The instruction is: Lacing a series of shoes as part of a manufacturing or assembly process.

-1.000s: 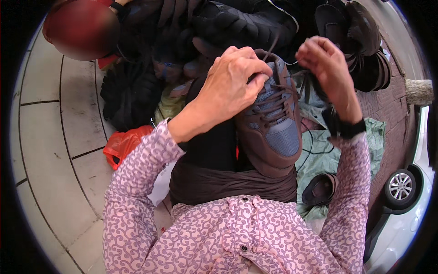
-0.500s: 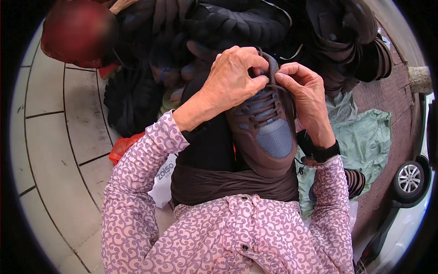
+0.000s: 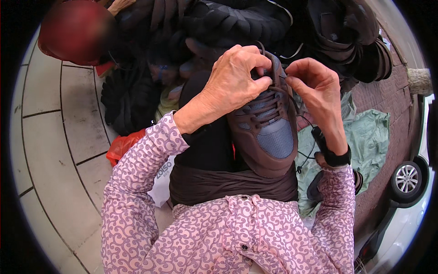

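A brown sneaker (image 3: 255,121) with a blue-grey mesh toe (image 3: 276,139) rests on my lap, its toe toward me. Dark brown shoelaces (image 3: 267,112) run across its tongue. My left hand (image 3: 237,75) is closed at the top of the lacing, thumb and fingers gripping the shoe's upper near the eyelets. Just right of the opening, my right hand (image 3: 315,86) pinches a shoelace between thumb and index finger. The exact hold of the left fingertips is partly hidden.
Piled dark shoes (image 3: 237,20) lie ahead, with more at the far right (image 3: 346,36). A person in a red cap (image 3: 73,32) is at the far left. Green plastic sheeting (image 3: 369,137), a red bag (image 3: 123,146) and a parked car's wheel (image 3: 406,178) surround me.
My right hand has moved right, away from the lacing, drawing the shoelace with it. My left hand stays nearly in place on the shoe.
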Demonstrator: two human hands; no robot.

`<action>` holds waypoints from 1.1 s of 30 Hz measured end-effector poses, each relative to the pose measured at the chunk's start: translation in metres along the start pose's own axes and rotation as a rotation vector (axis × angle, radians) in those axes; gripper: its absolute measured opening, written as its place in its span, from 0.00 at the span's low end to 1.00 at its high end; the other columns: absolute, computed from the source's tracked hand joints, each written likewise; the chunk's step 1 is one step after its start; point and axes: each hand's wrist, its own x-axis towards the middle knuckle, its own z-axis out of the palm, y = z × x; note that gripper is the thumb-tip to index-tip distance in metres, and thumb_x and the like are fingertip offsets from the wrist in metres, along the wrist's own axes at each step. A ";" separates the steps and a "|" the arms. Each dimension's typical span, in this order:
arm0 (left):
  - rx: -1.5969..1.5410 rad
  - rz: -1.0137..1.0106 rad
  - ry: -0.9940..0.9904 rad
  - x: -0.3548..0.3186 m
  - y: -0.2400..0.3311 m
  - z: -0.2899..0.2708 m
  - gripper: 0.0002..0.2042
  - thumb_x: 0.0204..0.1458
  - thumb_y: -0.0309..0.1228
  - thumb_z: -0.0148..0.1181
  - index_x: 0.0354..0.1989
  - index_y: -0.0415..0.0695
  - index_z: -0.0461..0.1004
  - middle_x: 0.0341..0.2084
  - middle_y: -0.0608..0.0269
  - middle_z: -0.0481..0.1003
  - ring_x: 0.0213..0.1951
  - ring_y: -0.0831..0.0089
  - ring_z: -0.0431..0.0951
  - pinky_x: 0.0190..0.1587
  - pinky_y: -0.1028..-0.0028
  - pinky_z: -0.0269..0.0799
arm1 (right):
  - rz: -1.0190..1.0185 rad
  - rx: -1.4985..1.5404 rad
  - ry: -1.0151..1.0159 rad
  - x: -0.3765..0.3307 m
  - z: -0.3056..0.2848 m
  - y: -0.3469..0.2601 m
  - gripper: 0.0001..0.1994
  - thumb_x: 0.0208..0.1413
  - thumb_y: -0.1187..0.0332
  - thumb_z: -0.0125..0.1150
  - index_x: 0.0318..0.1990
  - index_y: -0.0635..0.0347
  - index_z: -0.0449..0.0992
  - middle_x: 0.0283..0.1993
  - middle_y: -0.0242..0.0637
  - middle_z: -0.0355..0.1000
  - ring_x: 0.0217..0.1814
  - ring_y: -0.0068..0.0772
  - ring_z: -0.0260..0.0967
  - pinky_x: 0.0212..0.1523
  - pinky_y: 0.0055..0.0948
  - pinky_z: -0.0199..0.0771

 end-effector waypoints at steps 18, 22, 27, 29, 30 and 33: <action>0.037 -0.005 -0.020 0.001 -0.009 0.007 0.07 0.50 0.27 0.70 0.35 0.38 0.83 0.28 0.63 0.76 0.35 0.67 0.77 0.38 0.67 0.75 | 0.172 0.157 0.008 0.010 0.006 0.012 0.11 0.54 0.76 0.75 0.43 0.63 0.81 0.40 0.30 0.79 0.42 0.20 0.77 0.47 0.21 0.77; 0.046 0.039 0.031 0.004 -0.011 0.010 0.07 0.50 0.28 0.69 0.33 0.37 0.82 0.26 0.62 0.77 0.33 0.68 0.78 0.36 0.67 0.75 | -0.034 -0.017 0.077 -0.002 0.008 0.011 0.12 0.52 0.72 0.78 0.43 0.60 0.83 0.47 0.32 0.78 0.54 0.29 0.73 0.56 0.29 0.71; -0.035 -0.075 -0.006 0.009 -0.008 0.005 0.08 0.48 0.30 0.69 0.31 0.37 0.82 0.25 0.60 0.78 0.28 0.69 0.79 0.34 0.68 0.76 | -0.316 -0.447 0.009 -0.019 0.005 -0.002 0.11 0.50 0.75 0.76 0.41 0.59 0.83 0.46 0.35 0.75 0.55 0.39 0.68 0.53 0.33 0.70; -0.015 -0.067 -0.005 0.010 -0.008 -0.002 0.09 0.48 0.30 0.68 0.30 0.36 0.83 0.24 0.60 0.79 0.26 0.70 0.78 0.34 0.69 0.76 | -0.349 -0.503 -0.004 -0.019 0.006 -0.004 0.09 0.51 0.78 0.72 0.39 0.61 0.81 0.43 0.37 0.75 0.51 0.39 0.69 0.51 0.33 0.70; 0.008 -0.084 -0.022 0.011 -0.009 -0.005 0.09 0.48 0.31 0.68 0.30 0.36 0.83 0.24 0.60 0.78 0.26 0.70 0.78 0.34 0.69 0.76 | -0.316 -0.453 -0.021 -0.017 0.006 -0.005 0.08 0.52 0.78 0.71 0.39 0.62 0.81 0.42 0.37 0.75 0.49 0.38 0.70 0.50 0.32 0.71; 0.118 -0.051 -0.003 0.014 -0.013 -0.014 0.09 0.49 0.31 0.68 0.29 0.37 0.84 0.23 0.60 0.76 0.26 0.70 0.78 0.34 0.70 0.76 | -0.253 -0.313 -0.059 -0.006 0.006 -0.004 0.06 0.56 0.78 0.70 0.40 0.65 0.81 0.36 0.33 0.77 0.38 0.28 0.71 0.43 0.26 0.71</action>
